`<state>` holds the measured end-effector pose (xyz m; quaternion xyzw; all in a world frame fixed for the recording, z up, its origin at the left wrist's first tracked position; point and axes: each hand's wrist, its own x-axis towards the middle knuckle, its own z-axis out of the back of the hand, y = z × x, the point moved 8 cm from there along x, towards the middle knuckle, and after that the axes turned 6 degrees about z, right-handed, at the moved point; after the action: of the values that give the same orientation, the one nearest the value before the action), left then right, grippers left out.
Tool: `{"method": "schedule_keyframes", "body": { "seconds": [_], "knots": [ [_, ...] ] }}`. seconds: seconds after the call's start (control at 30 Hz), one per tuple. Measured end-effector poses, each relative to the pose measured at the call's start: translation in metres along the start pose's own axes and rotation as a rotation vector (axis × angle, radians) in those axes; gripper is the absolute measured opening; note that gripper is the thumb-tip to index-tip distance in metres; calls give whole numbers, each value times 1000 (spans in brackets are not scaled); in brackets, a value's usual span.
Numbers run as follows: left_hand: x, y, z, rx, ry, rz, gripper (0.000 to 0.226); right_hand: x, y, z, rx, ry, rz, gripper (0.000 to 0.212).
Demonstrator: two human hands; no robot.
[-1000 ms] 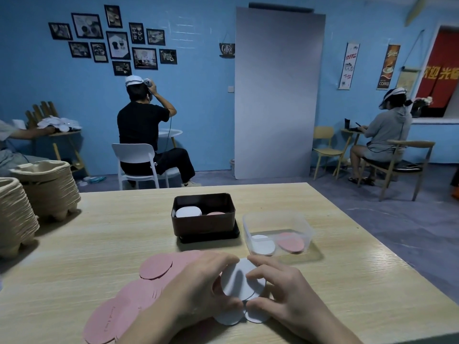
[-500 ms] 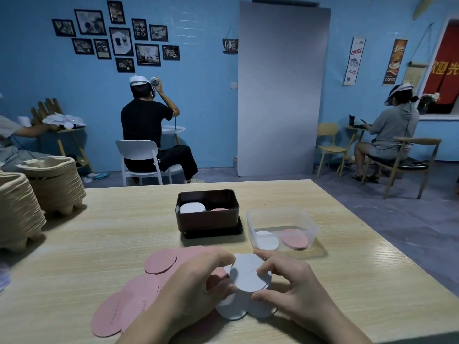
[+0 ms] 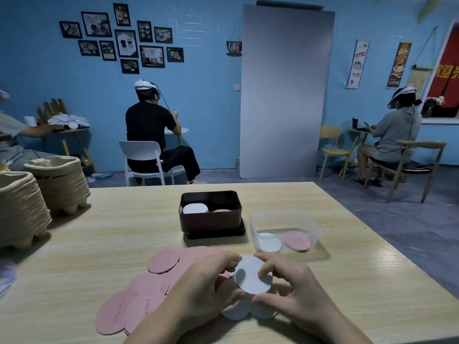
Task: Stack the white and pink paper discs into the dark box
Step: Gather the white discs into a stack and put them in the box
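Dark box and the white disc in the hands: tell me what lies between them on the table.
Head view: between the dark box and the held white disc lies bare wooden table; only the pink discs' far edge reaches in beside it.

A round white paper disc (image 3: 252, 275) sat pinched between both hands (image 3: 293, 289), the open dark rectangular box (image 3: 210, 211) beyond them.

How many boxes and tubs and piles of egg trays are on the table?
Dark box: 1
Clear plastic tub: 1
Stacks of egg trays: 2
Total: 4
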<state>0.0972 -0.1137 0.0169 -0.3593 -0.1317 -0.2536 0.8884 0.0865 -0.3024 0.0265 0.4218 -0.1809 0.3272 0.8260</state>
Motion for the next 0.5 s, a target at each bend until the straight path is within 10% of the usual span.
{"method": "schedule_keyframes", "body": {
  "seconds": [0.5],
  "knots": [
    [10,14,43,13,-59,-12,52,64,17,-26,-183,168,132,34]
  ]
}}
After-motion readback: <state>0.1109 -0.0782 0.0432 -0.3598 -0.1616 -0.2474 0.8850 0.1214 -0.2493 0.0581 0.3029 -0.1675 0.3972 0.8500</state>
